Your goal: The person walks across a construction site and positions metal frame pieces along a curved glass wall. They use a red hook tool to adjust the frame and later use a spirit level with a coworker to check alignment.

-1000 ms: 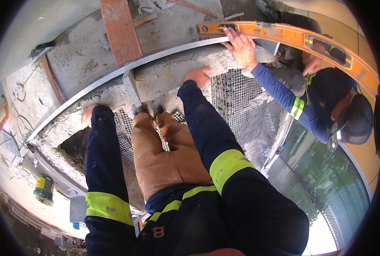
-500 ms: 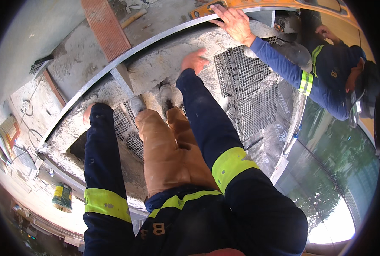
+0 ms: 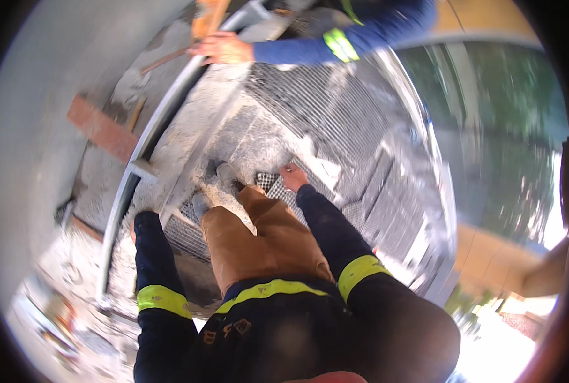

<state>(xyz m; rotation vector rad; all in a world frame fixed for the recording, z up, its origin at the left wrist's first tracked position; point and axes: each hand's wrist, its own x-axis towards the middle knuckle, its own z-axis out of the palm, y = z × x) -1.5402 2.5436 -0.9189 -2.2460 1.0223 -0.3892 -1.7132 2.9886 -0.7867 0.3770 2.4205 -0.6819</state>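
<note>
My right hand (image 3: pixel 292 177) is low beside my boots, at the corner of a dark perforated grid panel (image 3: pixel 285 194). Its fingers look curled in; blur hides whether they grip the panel or some small piece. My left hand (image 3: pixel 132 231) is mostly hidden beyond its cuff, close to the long grey metal rail (image 3: pixel 145 137); its fingers do not show. A co-worker's hand (image 3: pixel 224 48) lies across the rail's far end, next to an orange spirit level (image 3: pixel 209 16).
My boots (image 3: pixel 229 173) stand on rough, dusty concrete. More ribbed grid panels (image 3: pixel 322 96) cover the right side, before a glass pane (image 3: pixel 508 127). Beyond the rail lie a reddish board (image 3: pixel 102 127) and rubble. Blurred tools (image 3: pixel 54 319) are at lower left.
My view has swung round. My right hand has gone from the concrete near the rail to the grid panel by my boots, its fingers curling. The co-worker's hand stays on the rail.
</note>
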